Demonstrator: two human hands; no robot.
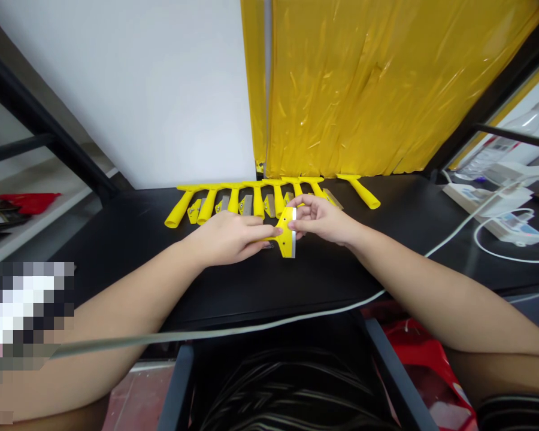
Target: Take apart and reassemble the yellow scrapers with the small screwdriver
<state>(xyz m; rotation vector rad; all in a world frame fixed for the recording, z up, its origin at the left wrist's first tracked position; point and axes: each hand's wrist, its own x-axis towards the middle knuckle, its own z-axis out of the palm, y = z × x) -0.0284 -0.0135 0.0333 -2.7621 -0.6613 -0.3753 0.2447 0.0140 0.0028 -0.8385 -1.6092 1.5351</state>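
A yellow scraper [285, 234] with a pale strip along its right edge is held sideways above the black table. My left hand [229, 238] is closed around its handle, which is mostly hidden by the fingers. At the scraper's head, my right hand [321, 221] pinches the strip side between thumb and fingers. Just behind my hands is a row of yellow handles [208, 206] with wide heads against the panel. Metal blades with yellow parts [246, 205] lie among them. One yellow handle [362, 191] lies apart at the row's right end.
A white panel [179, 90] and yellow plastic sheeting [354, 90] rise behind the black table [260, 293]. A pale cable [269, 326] crosses over its front edge. Power strips [498, 209] and a clear bottle [498, 143] sit at right. Black frame posts [58, 137] flank the table.
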